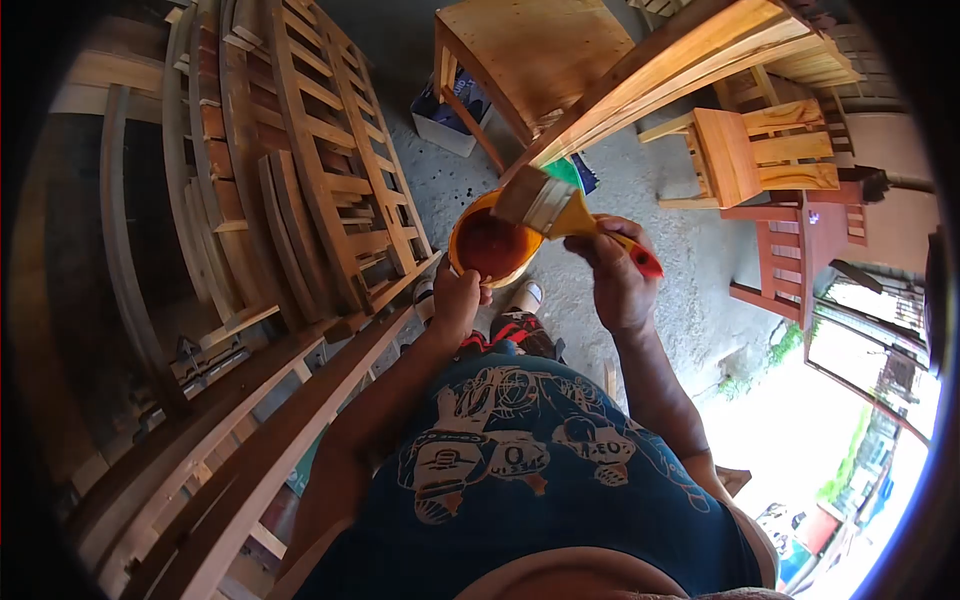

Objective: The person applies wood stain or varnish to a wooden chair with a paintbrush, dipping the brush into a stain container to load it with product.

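Note:
My left hand (460, 300) grips the near rim of a yellow tub (522, 262) that holds a dark reddish-brown liquid. In my right hand (620, 275) is a wide paintbrush (568, 215) with a yellow handle that ends in red. Its metal band and brown bristles point left and overlap the tub's right rim in this view. The fingers of my right hand close around the handle. Just beyond the brush, a long pale wooden beam (640, 90) slants up to the right.
Slatted wooden frames (335, 130) and boards lean along the left. A wooden table (540, 40) stands ahead, with a box (445, 130) beneath its left side. Wooden chairs (725, 150) and a reddish slatted piece (780, 255) stand at right on the concrete floor (690, 280).

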`<state>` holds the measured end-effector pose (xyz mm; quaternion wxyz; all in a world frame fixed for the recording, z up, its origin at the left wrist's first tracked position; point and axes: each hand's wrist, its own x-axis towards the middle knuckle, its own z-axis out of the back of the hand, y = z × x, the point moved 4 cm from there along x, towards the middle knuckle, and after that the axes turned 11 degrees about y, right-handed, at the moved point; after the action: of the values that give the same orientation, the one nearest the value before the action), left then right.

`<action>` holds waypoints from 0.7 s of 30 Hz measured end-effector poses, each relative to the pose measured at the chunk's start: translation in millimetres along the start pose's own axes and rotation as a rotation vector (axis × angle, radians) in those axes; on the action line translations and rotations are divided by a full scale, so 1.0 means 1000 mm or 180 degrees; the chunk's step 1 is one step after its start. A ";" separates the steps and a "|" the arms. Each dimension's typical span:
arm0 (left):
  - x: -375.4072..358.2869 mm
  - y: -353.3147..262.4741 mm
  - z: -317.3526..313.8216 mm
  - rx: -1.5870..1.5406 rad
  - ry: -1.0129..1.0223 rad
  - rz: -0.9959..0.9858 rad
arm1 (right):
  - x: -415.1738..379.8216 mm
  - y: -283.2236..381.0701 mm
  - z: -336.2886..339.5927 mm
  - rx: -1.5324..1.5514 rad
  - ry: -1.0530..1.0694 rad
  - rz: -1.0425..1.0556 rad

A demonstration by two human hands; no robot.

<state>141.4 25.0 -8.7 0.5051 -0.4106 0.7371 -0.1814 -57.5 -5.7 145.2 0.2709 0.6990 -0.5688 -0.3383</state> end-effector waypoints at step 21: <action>-0.006 0.029 0.089 -0.0118 -0.0055 0.0445 | 0.046 0.046 -0.094 -0.6620 0.0135 0.4040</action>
<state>209.5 60.2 -62.9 0.5151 -0.3691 0.7628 -0.1285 -6.7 -60.5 232.1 0.8281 -0.2482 -0.2626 -0.4286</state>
